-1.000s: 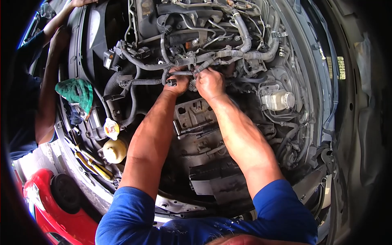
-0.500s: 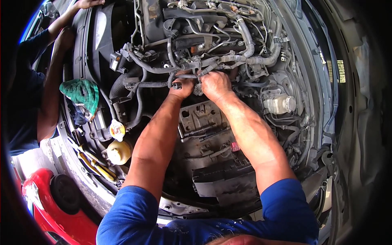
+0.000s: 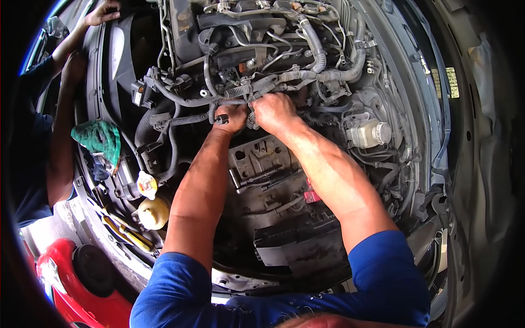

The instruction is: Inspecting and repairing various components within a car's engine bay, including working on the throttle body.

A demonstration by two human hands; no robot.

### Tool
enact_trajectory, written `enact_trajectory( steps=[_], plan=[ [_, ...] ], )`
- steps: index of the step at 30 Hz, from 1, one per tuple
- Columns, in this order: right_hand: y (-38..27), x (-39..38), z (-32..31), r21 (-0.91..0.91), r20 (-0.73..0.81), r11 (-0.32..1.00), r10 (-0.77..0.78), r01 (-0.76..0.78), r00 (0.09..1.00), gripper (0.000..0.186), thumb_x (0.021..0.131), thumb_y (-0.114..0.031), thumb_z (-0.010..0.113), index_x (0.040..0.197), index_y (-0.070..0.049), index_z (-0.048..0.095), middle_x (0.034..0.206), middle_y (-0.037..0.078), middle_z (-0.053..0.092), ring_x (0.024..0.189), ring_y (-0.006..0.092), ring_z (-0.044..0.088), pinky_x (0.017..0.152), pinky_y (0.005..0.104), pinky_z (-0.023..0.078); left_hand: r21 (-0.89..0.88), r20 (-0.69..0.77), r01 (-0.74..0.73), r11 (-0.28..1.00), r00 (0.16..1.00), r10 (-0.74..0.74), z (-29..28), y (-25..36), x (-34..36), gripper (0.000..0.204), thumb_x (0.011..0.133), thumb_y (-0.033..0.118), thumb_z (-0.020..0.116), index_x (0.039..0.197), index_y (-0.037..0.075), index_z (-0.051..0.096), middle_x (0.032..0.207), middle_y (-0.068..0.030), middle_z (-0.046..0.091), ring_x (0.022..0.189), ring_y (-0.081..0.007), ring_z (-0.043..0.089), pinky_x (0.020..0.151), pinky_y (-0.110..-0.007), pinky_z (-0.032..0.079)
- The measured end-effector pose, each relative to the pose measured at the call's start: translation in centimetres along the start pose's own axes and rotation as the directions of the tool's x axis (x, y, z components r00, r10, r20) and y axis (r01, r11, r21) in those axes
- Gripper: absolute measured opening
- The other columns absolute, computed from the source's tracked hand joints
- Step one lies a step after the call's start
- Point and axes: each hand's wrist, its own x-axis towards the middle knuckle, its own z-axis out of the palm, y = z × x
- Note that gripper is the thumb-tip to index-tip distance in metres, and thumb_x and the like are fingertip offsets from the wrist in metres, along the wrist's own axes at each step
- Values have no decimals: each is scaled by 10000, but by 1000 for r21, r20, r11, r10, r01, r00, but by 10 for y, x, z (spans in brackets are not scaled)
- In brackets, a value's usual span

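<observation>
My left hand (image 3: 235, 118) reaches in under a corrugated wiring conduit (image 3: 240, 102) in the middle of the engine bay. Its fingers are curled and mostly covered by the conduit and a small black connector (image 3: 221, 119) hanging over the wrist side. Close beside it, my right hand (image 3: 275, 113) is closed, knuckles up, with its fingertips tucked down among the harness. Whatever the fingers grip is hidden. A ribbed grey part (image 3: 251, 120) shows between the two hands. Below them lies a dusty metal bracket plate (image 3: 261, 154).
The engine (image 3: 240, 33) with hoses fills the far side. A white fluid reservoir (image 3: 369, 134) stands right. At left are a green cloth (image 3: 98, 141), a yellowish cap (image 3: 154, 213), yellow-handled pliers (image 3: 128, 232) and another person's arm (image 3: 61, 128). A black box (image 3: 295, 238) sits nearer me.
The whole view has shifted slightly, so the engine bay sits further left and up. My hands stay at the same place in the harness. The other person's far hand shows its fingers more spread.
</observation>
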Motion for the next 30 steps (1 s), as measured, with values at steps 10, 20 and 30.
enact_trajectory(
  steps=[10, 20, 30],
  plan=[
    [4, 3, 9, 73, -85, 997, -27, 33, 996, 214, 868, -249, 605, 833, -96, 751, 812, 158, 700, 784, 367, 690, 744, 464, 550, 394, 155, -165, 904, 982, 112, -13, 8, 2, 284, 877, 185, 465, 1018, 40, 664, 1127, -189, 646, 1019, -371, 623, 900, -428, 494],
    [3, 3, 8, -28, -9, 1000, -1, 1, 1000, 234, 899, -254, 572, 870, -107, 752, 861, 171, 700, 806, 376, 684, 767, 475, 539, 7, 144, 49, 999, 988, -50, -23, 33, -6, 300, 894, 238, 508, 1091, 72, 662, 1141, -183, 657, 1076, -353, 609, 922, -402, 467],
    [5, 2, 12, -77, -95, 996, -58, 51, 994, 166, 837, -196, 597, 840, -105, 736, 809, 136, 700, 760, 350, 686, 721, 465, 548, -21, 158, 107, 994, 982, -102, -20, 28, -4, 344, 886, 270, 469, 1068, 33, 639, 1074, -225, 656, 1040, -392, 603, 896, -445, 465]
  ],
)
